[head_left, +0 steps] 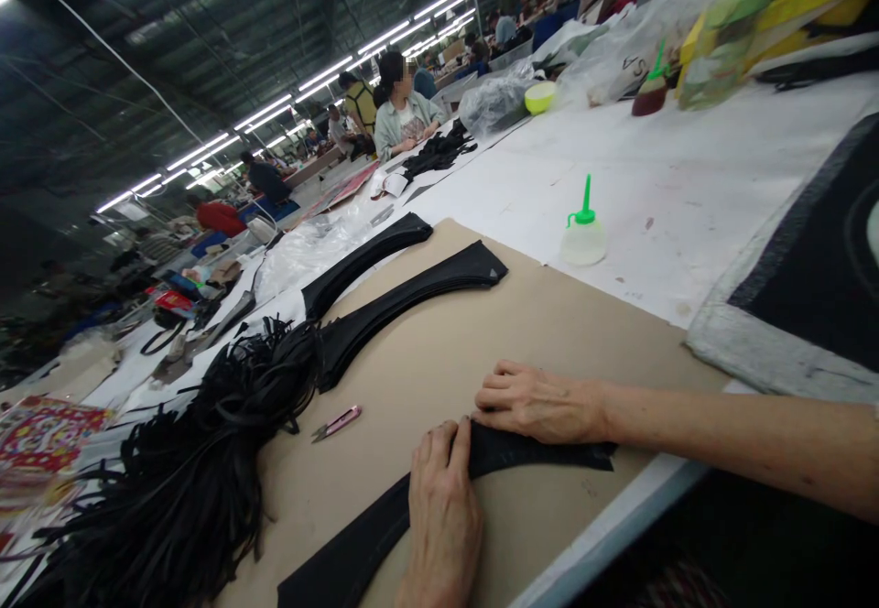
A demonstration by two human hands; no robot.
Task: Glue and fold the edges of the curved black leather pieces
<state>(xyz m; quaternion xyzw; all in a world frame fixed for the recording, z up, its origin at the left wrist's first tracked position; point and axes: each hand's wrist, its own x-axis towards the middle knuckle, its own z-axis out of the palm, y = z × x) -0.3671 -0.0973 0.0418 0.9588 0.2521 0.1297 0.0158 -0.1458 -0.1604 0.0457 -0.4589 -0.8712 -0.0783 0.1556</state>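
A black curved piece (542, 452) lies on a brown cardboard sheet (549, 315) at the near table edge. My left hand (443, 507) lies flat on its middle, fingers stretched out together and pressing it down. My right hand (536, 402) rests on the piece's upper edge just to the right, with its fingers curled and the tips pinching the edge beside my left fingertips. The piece's lower end (343, 562) runs out towards the bottom of the view.
Small pink snips (336, 423) lie left of my hands. Two stacks of black curved pieces (412, 292) and a heap of black strips (199, 461) lie beyond. A green-capped squeeze bottle (582, 234) stands on the white table. A black and grey mat (810, 297) lies right. Other people sit far back.
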